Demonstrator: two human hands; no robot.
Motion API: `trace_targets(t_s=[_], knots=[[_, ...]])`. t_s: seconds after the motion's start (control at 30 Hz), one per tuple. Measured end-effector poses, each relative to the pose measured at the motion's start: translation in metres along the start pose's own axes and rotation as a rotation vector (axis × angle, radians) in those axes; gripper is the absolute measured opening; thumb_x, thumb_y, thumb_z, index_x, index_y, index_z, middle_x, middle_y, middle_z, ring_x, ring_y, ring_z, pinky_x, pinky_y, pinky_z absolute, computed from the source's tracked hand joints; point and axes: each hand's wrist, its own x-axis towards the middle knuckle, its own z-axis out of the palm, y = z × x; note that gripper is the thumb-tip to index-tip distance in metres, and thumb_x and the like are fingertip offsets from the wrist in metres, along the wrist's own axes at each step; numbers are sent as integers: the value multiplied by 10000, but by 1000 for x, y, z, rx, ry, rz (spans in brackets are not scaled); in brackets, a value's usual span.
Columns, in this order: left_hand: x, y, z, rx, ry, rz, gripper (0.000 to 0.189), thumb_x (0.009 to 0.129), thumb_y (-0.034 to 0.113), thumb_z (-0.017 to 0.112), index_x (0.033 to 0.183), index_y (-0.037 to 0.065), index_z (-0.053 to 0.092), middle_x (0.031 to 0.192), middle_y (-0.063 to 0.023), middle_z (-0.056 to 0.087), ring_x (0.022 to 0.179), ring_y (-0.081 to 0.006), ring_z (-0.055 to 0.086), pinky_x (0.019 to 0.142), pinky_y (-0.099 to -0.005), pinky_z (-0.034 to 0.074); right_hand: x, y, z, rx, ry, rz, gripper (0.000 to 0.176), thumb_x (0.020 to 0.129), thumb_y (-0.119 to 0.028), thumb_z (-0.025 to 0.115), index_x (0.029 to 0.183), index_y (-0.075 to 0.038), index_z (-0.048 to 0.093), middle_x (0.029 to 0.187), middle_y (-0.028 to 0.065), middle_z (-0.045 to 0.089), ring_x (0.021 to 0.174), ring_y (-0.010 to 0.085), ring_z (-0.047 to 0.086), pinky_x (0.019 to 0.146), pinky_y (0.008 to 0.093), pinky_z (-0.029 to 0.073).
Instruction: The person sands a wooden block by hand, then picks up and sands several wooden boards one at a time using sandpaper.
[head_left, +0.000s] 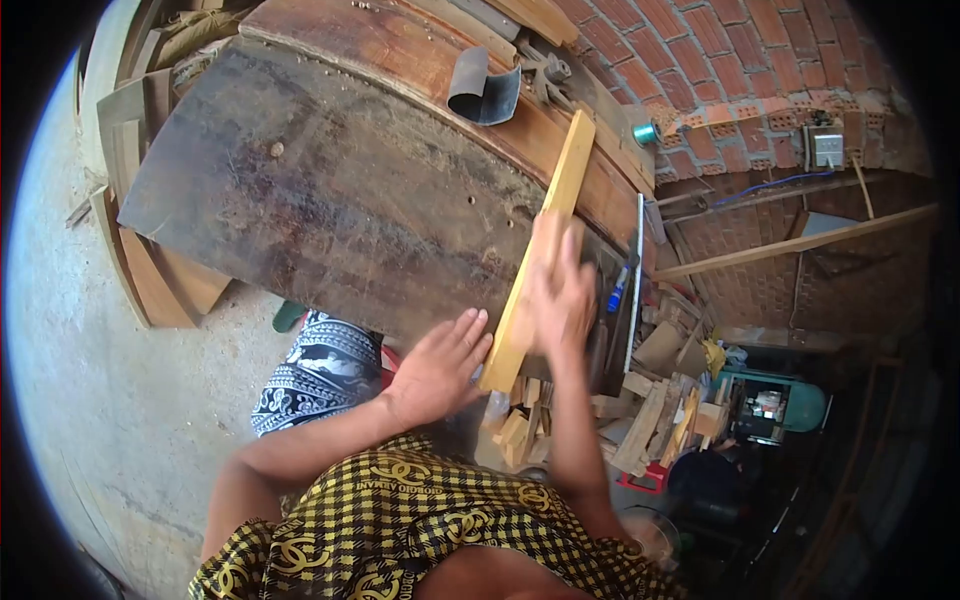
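A long yellowish wooden strip (572,165) lies across the right part of a dark, worn workbench top (330,190), its near end at the bench's front edge. My left hand (440,368) rests beside that near end, fingers stretched out flat, with the thumb side hidden. Over the middle of the strip is my right hand (560,300), blurred by motion; whether anything is under its palm cannot be made out. A curled grey sheet, which looks like sandpaper (484,88), stands at the back of the bench. To the right of my right hand lies a blue marker pen (617,288).
A long metal straightedge (636,285) lies along the bench's right side. Wood offcuts (655,425) are heaped on the floor at right, near a teal machine (800,403). Curved boards (160,275) lean at left. A brick wall (720,50) rises behind, with a green spool (646,132) nearby.
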Motion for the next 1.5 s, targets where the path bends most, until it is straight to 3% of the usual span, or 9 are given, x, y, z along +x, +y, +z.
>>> trace_targets(t_s=[0.13, 0.23, 0.4, 0.63, 0.77, 0.9, 1.0, 1.1, 1.5], knots=[[-2, -2, 5, 5, 112, 24, 700, 808, 422, 677, 1325, -29, 537, 1491, -225, 431, 1426, -313, 376, 1161, -423, 294, -133, -5, -8, 197, 72, -93, 693, 831, -210, 702, 1469, -72, 468, 956, 216, 526, 842, 375, 615, 693, 466, 505], [-2, -2, 9, -26, 37, -3, 691, 875, 421, 651, 1403, 4, 496, 1548, -213, 369, 1462, -317, 329, 1174, -426, 259, -122, -8, -13, 240, 8, -18, 688, 831, -209, 706, 1462, -64, 473, 957, 215, 531, 860, 372, 612, 724, 469, 502], [-3, -4, 10, -26, 3, -6, 717, 885, 409, 649, 1438, -4, 453, 1567, -213, 340, 1474, -313, 307, 1179, -417, 243, 58, 9, 7, 4, -24, 11, 671, 902, -393, 619, 1502, -161, 428, 1061, 261, 573, 947, 415, 616, 795, 498, 497], [2, -3, 0, 54, -32, 20, 685, 894, 427, 615, 1401, -14, 485, 1545, -211, 369, 1441, -312, 349, 1159, -419, 286, 235, 3, 28, 121, 151, -2, 673, 892, -457, 570, 1421, -47, 497, 1122, 316, 648, 1071, 441, 621, 910, 490, 484], [0, -3, 4, 78, -14, 15, 690, 899, 421, 624, 1431, 12, 464, 1570, -194, 339, 1476, -299, 299, 1181, -426, 246, 190, 13, 26, 191, 117, -59, 667, 918, -471, 558, 1448, -77, 471, 1127, 321, 637, 1054, 458, 621, 907, 496, 483], [-2, -1, 3, 52, 3, 17, 691, 887, 433, 642, 1409, 6, 489, 1557, -198, 355, 1474, -302, 300, 1179, -429, 244, 16, 12, 1, 15, -12, -41, 617, 945, -392, 587, 1507, -200, 416, 1012, 258, 556, 930, 429, 612, 787, 495, 497], [-2, -1, 5, 14, 18, 0, 690, 878, 438, 654, 1396, 9, 501, 1549, -196, 370, 1468, -304, 313, 1175, -426, 249, -95, 12, -13, 135, 11, -50, 653, 883, -282, 658, 1485, -136, 450, 975, 223, 542, 895, 405, 607, 758, 494, 497], [1, 0, 2, 5, 73, 18, 676, 829, 408, 688, 1325, -29, 546, 1490, -226, 435, 1422, -321, 379, 1144, -431, 317, -106, 13, -14, 200, 6, -39, 653, 859, -248, 671, 1463, -99, 472, 976, 221, 540, 886, 398, 606, 749, 485, 499], [3, -3, 2, 46, -124, 11, 735, 874, 448, 662, 1448, 34, 461, 1575, -193, 337, 1480, -305, 295, 1172, -424, 247, 245, 35, 36, 214, 107, 92, 709, 851, -431, 595, 1487, -155, 444, 1253, 309, 578, 1194, 441, 549, 1035, 491, 430]])
